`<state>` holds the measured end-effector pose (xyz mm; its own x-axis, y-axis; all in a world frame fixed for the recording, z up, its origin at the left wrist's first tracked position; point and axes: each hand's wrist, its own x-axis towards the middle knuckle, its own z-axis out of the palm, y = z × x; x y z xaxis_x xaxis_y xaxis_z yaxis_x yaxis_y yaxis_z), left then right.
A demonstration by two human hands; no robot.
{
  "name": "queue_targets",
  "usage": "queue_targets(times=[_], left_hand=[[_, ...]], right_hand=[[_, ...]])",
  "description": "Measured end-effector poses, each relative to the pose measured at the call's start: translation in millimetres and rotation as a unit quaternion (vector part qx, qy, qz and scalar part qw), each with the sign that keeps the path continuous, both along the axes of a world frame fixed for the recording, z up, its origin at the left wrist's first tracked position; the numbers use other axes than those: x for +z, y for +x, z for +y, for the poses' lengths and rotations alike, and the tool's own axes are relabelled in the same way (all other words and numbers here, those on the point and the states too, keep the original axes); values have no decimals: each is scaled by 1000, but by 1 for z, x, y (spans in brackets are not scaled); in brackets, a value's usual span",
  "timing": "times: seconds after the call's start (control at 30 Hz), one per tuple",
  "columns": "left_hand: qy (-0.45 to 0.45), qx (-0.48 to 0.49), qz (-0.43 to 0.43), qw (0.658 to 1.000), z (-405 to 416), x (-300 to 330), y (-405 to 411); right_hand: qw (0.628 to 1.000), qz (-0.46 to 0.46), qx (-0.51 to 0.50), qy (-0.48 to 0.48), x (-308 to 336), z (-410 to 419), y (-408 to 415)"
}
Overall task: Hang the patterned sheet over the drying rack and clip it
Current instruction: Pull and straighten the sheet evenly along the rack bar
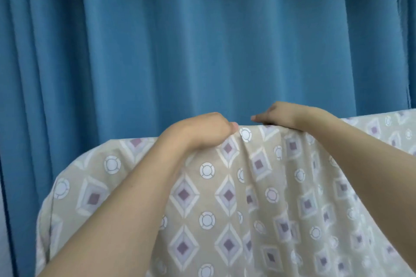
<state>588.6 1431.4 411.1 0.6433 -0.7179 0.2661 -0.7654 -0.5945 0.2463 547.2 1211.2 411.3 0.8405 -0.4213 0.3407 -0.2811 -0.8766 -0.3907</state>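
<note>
Both forearms reach forward and up, left hand [200, 129] and right hand [278, 112] curled (thumbs nearly meeting).

Backdrop: blue curtain [202, 40] spans full width, hangs in vertical folds
Folds tight and narrow at far left, broad and shallow at centre, narrow again at far right
Fabric matte, fine weave visible
Light even, soft; centre panel brightest, fold valleys darker, top edge in shadow
Pale strip [3, 231] along lower left edge, beside curtain; cannot tell what it is
Floor, wall, window not in view
</note>
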Motion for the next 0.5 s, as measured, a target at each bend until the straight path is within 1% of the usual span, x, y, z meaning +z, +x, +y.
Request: queue_targets(times=[0.07, 0.1, 0.17, 0.2, 0.23, 0.27, 0.3, 0.33, 0.37, 0.4, 0.43, 0.47, 0.5], left_hand=[[-18, 21, -16, 999, 1, 2, 5], [-22, 35, -33, 999, -1, 1, 7], [-39, 66, -67, 995, -4, -2, 11], [-57, 78, -72, 993, -6, -3, 12], [-75, 84, -75, 991, -8, -2, 14], [-86, 85, -78, 990, -10, -1, 16], [-89, 86, -81, 989, -11, 1, 16], [-89, 85, -80, 989, -11, 4, 16], [-90, 83, -71, 990, -9, 7, 18], [-86, 77, -54, 992, -6, 10, 18], [-67, 74, -35, 994, -2, 13, 18], [-37, 72, -21, 996, 2, 13, 17], [-2, 69, -19, 997, 5, 12, 16]], right_hand=[[997, -66, 6, 25, -6, 3, -8], [997, -80, -7, 17, -12, 5, -14], [995, -77, -52, -34, -25, 7, -23], [994, -80, -57, -49, -29, 5, -26], [993, -103, -41, -46, -34, 3, -29], [989, -141, -14, -42, -39, 0, -34], [978, -199, 2, -58, -46, -2, -38], [959, -269, -15, -88, -57, -7, -40], [933, -338, -64, -106, -70, -8, -45], [903, -397, -130, -97, -86, -11, -50], [881, -429, -193, -54, -102, -10, -58], [876, -423, -230, 25, -115, -7, -65], [886, -384, -233, 116, -127, -2, -72]])
